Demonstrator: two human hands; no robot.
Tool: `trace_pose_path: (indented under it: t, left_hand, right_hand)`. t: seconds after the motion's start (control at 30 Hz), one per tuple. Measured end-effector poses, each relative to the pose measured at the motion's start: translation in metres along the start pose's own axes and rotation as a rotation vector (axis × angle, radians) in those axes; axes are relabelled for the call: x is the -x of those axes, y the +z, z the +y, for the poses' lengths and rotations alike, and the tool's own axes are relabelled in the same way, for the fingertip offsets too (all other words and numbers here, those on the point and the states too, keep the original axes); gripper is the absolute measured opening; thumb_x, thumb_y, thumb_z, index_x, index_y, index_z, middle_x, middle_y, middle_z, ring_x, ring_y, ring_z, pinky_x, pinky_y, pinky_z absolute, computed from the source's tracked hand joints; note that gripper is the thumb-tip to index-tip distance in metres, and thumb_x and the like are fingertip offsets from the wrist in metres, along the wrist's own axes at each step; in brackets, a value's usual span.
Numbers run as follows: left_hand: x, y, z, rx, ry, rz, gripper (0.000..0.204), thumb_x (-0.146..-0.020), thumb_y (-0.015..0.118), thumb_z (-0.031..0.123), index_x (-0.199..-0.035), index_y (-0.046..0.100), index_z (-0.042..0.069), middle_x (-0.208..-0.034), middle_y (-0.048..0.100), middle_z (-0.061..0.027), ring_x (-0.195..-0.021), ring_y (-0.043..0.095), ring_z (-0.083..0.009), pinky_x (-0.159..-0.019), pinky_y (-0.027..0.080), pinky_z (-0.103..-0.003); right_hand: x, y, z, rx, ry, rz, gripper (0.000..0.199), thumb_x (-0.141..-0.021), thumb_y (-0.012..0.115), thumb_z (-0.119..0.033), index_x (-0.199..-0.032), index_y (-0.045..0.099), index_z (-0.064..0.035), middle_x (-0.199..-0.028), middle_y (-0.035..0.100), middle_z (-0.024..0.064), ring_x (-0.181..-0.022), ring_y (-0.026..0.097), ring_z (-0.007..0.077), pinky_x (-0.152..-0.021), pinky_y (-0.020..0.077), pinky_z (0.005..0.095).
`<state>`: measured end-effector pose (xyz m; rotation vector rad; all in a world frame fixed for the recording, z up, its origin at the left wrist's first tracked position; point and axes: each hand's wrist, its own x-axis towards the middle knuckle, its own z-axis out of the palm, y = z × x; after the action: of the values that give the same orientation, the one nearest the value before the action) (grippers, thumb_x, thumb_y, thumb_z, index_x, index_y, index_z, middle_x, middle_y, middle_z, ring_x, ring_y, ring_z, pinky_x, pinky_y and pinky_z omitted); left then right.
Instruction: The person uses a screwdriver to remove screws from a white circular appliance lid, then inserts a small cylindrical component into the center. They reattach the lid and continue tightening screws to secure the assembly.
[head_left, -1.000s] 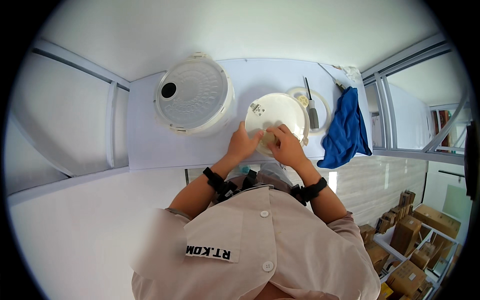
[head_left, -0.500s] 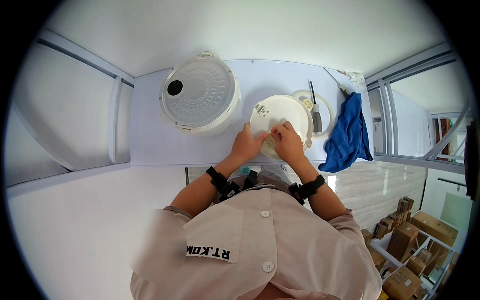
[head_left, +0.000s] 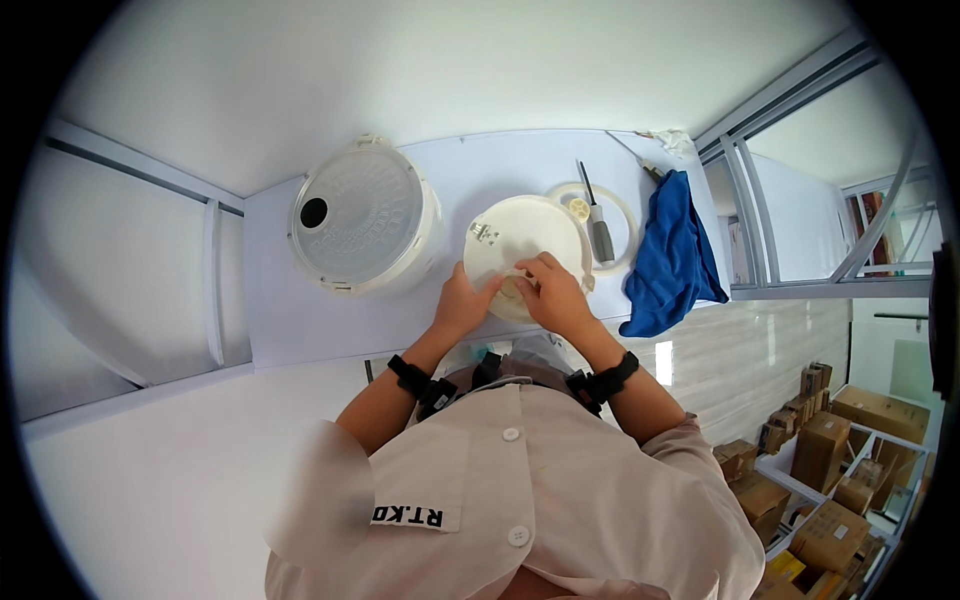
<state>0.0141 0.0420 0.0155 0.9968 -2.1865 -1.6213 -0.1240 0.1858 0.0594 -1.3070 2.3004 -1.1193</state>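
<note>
A round cream-white plastic lid-like part (head_left: 530, 235) sits on the table directly before me, with a small metal-looking patch on its upper left. My left hand (head_left: 466, 302) is at its near left side, thumb reaching in to a small round cream piece (head_left: 511, 289) by the near edge. From the right, my right hand (head_left: 553, 298) pinches at that same piece with bent fingers. The fingers partly hide the piece, so its exact shape is unclear. Black bands are strapped around both wrists.
A white round tub with a translucent lid (head_left: 360, 215) stands on the left. To the right lie a cream ring (head_left: 628, 225), a small yellowish wheel (head_left: 579, 209), a grey-handled screwdriver (head_left: 601, 238), another screwdriver (head_left: 651, 170) and a blue cloth (head_left: 672, 265). Cardboard boxes (head_left: 822, 450) fill a rack lower right.
The view has shifted, so the table's contents appear farther left. Both hands stay at the small piece, and the right fingers have changed position slightly.
</note>
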Motion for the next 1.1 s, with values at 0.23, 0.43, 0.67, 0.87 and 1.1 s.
trace_pose_path:
  t: [0.23, 0.43, 0.67, 0.87, 1.1]
  left_hand:
    - [-0.001, -0.003, -0.007, 0.037, 0.015, -0.007, 0.059, -0.096, 0.076, 0.034, -0.130, 0.055, -0.009, -0.119, 0.073, -0.0249, -0.108, 0.073, -0.0320, -0.093, 0.056, -0.041]
    - [0.002, -0.002, -0.008, 0.143, -0.005, -0.005, 0.058, -0.097, 0.075, 0.036, -0.131, 0.056, -0.007, -0.122, 0.072, -0.0229, -0.111, 0.071, -0.0296, -0.095, 0.055, -0.040]
    - [0.002, -0.004, -0.016, 0.170, -0.041, 0.013, 0.054, -0.097, 0.075, 0.032, -0.132, 0.057, -0.005, -0.123, 0.071, -0.0182, -0.112, 0.068, -0.0241, -0.096, 0.054, -0.038]
    - [0.006, -0.007, -0.014, 0.245, -0.050, 0.010, 0.051, -0.095, 0.078, 0.027, -0.131, 0.057, -0.002, -0.120, 0.070, -0.0142, -0.111, 0.066, -0.0198, -0.098, 0.053, -0.037]
    - [0.010, -0.011, 0.004, 0.232, -0.158, -0.049, 0.057, -0.089, 0.084, 0.030, -0.126, 0.056, -0.004, -0.114, 0.072, -0.0163, -0.093, 0.071, -0.0204, -0.078, 0.059, -0.034]
  right_hand:
    - [-0.029, -0.062, 0.026, 0.061, 0.079, 0.307, 0.015, -0.094, 0.071, -0.011, -0.109, 0.072, -0.0084, -0.101, 0.069, 0.0117, -0.072, 0.070, 0.0278, -0.065, 0.0555, 0.0400]
    - [-0.045, -0.077, 0.082, 0.221, 0.143, 0.289, 0.032, -0.089, 0.072, -0.008, -0.121, 0.071, -0.0089, -0.117, 0.070, 0.0136, -0.097, 0.071, 0.0339, -0.083, 0.0574, 0.0439]
    - [-0.070, -0.072, 0.088, 0.346, 0.040, 0.111, 0.048, -0.085, 0.076, -0.012, -0.132, 0.067, -0.0084, -0.130, 0.067, 0.0129, -0.121, 0.062, 0.0377, -0.100, 0.0536, 0.0465]
    - [-0.081, -0.062, 0.101, 0.418, 0.063, 0.037, 0.052, -0.083, 0.079, -0.016, -0.132, 0.066, -0.0062, -0.132, 0.064, 0.0141, -0.121, 0.060, 0.0389, -0.101, 0.0536, 0.0471]
    - [-0.084, -0.064, 0.095, 0.342, 0.093, 0.045, 0.050, -0.082, 0.080, -0.016, -0.128, 0.065, -0.0042, -0.129, 0.065, 0.0165, -0.118, 0.061, 0.0388, -0.098, 0.0541, 0.0471]
